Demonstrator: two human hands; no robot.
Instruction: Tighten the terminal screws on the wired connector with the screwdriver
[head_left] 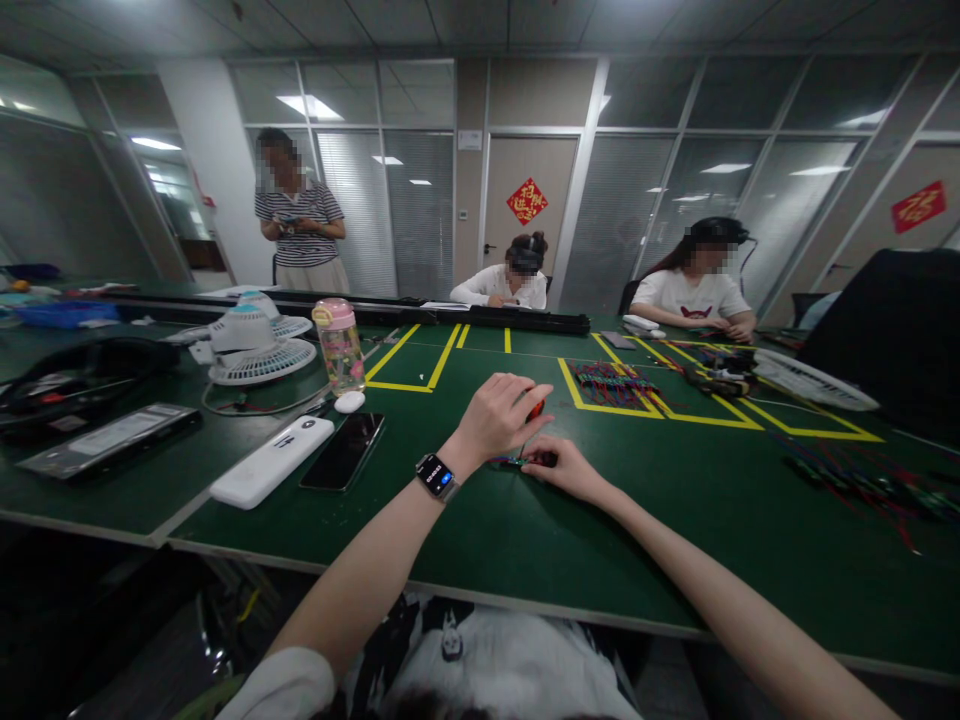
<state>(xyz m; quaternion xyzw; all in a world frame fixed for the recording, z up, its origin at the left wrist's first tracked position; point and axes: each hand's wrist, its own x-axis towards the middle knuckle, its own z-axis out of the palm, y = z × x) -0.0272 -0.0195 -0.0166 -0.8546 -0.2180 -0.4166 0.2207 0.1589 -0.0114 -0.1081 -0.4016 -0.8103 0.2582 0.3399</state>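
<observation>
While hands (501,418) (571,468) work at apparent wiring (511,462), table edge (637,622) lies apart.

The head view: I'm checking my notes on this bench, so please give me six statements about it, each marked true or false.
1. The left hand holds a tool with red on its handle. True.
2. Both wrists are bare. False: a watch is on the left wrist.
3. The black phone lies to the right of the white slab. True.
4. The pink-lidded bottle is tipped on its side. False: it stands upright.
5. The right hand is low at the green table, by a small wired part. True.
6. The phone is on top of the slab. False: they lie side by side.
</observation>
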